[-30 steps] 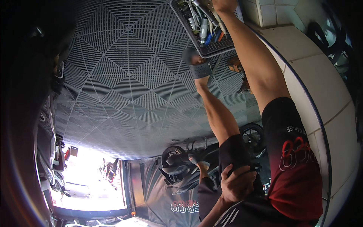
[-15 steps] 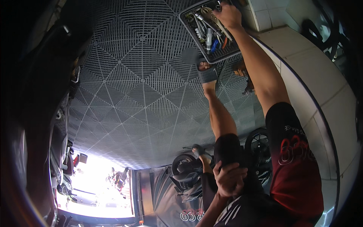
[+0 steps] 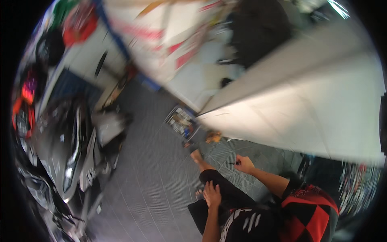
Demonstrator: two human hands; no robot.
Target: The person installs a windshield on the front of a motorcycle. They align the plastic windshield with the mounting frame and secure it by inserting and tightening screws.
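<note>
My left hand lies on my thigh in black shorts, its fingers spread and holding nothing. Out to the right, above the floor, my right hand is closed around a small dark object. A thin dark end sticks out of the grip to the left; blur hides its exact kind. Beyond my sandalled foot sits a tool tray on the floor, filled with several metal tools and something blue. Neither hand touches the tray.
A grey motor scooter stands along the left. A white wall juts in from the right, its corner near the tray. An orange-brown object lies beside the tray. The floor has grey ribbed tiles.
My right hand has left the tool tray and come back toward me with the small dark object. My left hand's fingers have spread on my leg. The view has swung round and lifted.
</note>
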